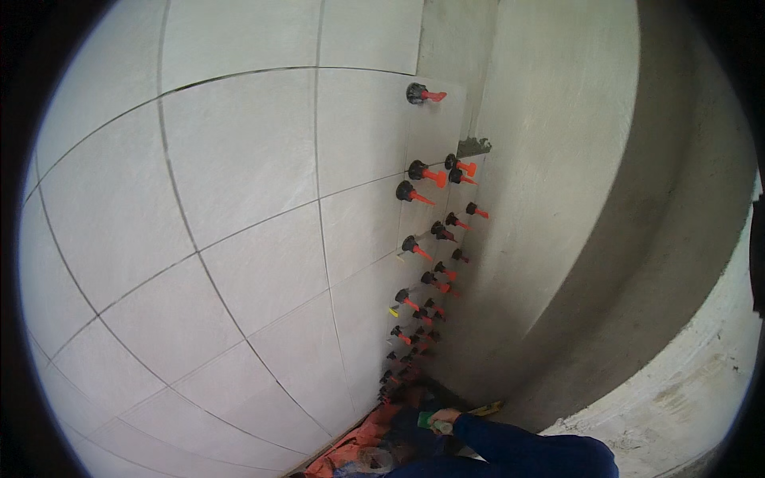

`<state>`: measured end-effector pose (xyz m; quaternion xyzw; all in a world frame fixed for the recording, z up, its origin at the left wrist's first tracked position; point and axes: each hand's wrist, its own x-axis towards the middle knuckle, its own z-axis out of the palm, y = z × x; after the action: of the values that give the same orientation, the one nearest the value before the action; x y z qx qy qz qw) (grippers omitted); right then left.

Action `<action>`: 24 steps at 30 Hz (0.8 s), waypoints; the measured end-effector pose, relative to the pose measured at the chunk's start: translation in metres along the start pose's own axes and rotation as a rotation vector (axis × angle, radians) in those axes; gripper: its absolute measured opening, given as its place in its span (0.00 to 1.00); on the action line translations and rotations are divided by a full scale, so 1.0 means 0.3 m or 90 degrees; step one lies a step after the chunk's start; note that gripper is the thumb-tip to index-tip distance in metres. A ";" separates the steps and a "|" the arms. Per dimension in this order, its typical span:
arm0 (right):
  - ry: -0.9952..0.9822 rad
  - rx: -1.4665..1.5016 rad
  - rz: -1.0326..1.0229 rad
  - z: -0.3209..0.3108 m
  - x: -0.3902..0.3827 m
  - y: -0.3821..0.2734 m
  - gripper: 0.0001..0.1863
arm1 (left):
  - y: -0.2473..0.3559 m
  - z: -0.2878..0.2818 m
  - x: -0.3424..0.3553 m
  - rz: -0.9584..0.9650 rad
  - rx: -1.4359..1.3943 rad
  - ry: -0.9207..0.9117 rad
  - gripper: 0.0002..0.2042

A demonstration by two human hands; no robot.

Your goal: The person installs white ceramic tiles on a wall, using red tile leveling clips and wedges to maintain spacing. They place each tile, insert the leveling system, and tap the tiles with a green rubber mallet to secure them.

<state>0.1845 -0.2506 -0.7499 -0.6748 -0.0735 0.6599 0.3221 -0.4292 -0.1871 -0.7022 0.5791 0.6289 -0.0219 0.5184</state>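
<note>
My right hand [445,417] is low in the view, at the end of a dark blue sleeve [526,448]. Its fingers are closed round a small green and pale object [428,420], too small and far off for me to tell its kind. Just beyond the hand lies a yellow, stick-like thing [488,409]. Beside the hand, crumpled orange-red sheeting [351,450] lies at the foot of the tiled wall. My left hand does not show. More dark blue cloth [446,468] is at the lower edge; I cannot tell whether it is sleeve or trouser.
Large pale tiles [239,147] cover the wall on the left. Several black and red tile levelling clips [430,174] stick out along the corner. A bare grey plaster wall [550,159] rises at the right. One small yellow piece [394,312] sits at a tile joint.
</note>
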 end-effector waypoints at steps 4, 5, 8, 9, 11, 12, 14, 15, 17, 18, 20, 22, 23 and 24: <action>-0.028 -0.047 0.148 0.037 -0.048 0.013 0.15 | -0.141 0.016 -0.087 -0.066 -0.065 0.022 0.14; -0.040 -0.063 0.094 0.048 -0.051 0.034 0.15 | -0.175 0.024 -0.106 -0.071 -0.080 0.032 0.14; -0.077 -0.418 -0.136 0.097 -0.075 0.095 0.15 | -0.321 0.088 -0.229 -0.068 -0.121 0.076 0.13; -0.079 -0.283 -0.038 0.098 -0.096 0.097 0.15 | -0.382 0.127 -0.290 -0.001 -0.076 0.103 0.13; -0.056 0.175 0.142 0.094 -0.168 0.089 0.16 | -0.484 0.199 -0.397 0.137 0.084 0.194 0.12; -0.050 0.136 0.149 0.107 -0.202 0.075 0.14 | -0.509 0.234 -0.449 0.059 -0.014 0.198 0.12; 0.031 0.285 0.167 0.158 -0.262 0.058 0.19 | -0.507 0.275 -0.483 -0.089 -0.366 0.244 0.15; 0.002 0.228 0.145 0.174 -0.295 0.045 0.22 | -0.506 0.269 -0.504 -0.049 -0.365 0.265 0.15; 0.027 0.121 0.113 0.204 -0.374 0.032 0.23 | -0.518 0.250 -0.555 -0.140 -0.467 0.282 0.16; 0.014 0.143 0.127 0.217 -0.392 0.023 0.23 | -0.540 0.245 -0.587 -0.182 -0.444 0.288 0.15; 0.077 0.170 0.160 0.216 -0.424 0.010 0.25 | -0.629 0.213 -0.632 -0.253 -0.432 0.285 0.15; 0.060 0.183 0.173 0.218 -0.413 0.018 0.25 | -0.729 0.192 -0.689 -0.270 -0.464 0.334 0.13; 0.067 0.170 0.176 0.218 -0.400 0.029 0.24 | -0.774 0.176 -0.713 -0.307 -0.464 0.351 0.13; 0.096 0.147 0.187 0.217 -0.374 0.046 0.24 | -0.800 0.176 -0.749 -0.399 -0.444 0.353 0.12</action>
<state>0.1057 -0.2982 -0.6573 -0.6844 0.1263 0.6514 0.3021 -0.6231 -0.4576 -0.7119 0.1410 0.8545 0.1881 0.4632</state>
